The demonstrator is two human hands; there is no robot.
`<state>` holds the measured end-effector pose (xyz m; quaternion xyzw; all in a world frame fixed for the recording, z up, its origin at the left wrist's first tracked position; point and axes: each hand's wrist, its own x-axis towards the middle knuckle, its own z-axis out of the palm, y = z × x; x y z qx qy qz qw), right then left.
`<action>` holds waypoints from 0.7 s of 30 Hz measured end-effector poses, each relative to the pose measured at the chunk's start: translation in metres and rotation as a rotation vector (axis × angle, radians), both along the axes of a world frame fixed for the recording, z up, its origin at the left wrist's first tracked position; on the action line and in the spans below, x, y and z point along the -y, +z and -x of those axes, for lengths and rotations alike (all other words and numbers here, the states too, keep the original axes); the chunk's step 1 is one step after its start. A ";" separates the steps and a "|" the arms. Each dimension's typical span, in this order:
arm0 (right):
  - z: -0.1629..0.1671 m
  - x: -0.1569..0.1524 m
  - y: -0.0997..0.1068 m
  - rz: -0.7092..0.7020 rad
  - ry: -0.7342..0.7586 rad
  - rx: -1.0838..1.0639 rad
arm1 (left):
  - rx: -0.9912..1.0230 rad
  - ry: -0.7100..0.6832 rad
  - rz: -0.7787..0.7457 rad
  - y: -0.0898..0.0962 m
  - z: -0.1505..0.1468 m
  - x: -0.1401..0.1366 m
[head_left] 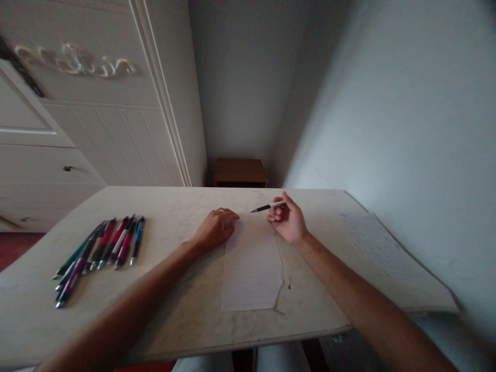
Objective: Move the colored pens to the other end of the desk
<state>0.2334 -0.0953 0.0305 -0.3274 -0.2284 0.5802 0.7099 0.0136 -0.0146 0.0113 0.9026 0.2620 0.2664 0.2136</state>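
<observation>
My right hand [287, 221] holds a black and white pen [267, 207] with its tip pointing left, just above the top edge of a lined sheet of paper [251, 268]. The sheet lies on the pale table [178, 315] and has a torn right edge. My left hand [216, 228] rests palm down on the sheet's top left corner, fingers curled, a ring on one finger.
Several pens [101, 249] in green, red, purple and blue lie side by side at the table's left. More paper [377, 244] lies at the right against the wall. A white cabinet [77, 129] stands behind left, a small brown table [240, 172] in the far corner.
</observation>
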 end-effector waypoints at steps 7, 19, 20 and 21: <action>0.003 0.002 0.001 -0.018 0.025 0.056 | -0.057 -0.040 -0.053 0.003 -0.001 0.005; 0.008 0.002 0.000 -0.022 0.071 0.009 | 0.086 0.089 -0.011 0.006 0.001 0.006; 0.008 0.002 0.000 -0.026 0.079 0.005 | 0.129 0.119 0.006 0.007 0.002 0.006; 0.008 0.001 0.000 -0.032 0.088 0.001 | 0.176 0.147 0.024 0.009 0.002 0.006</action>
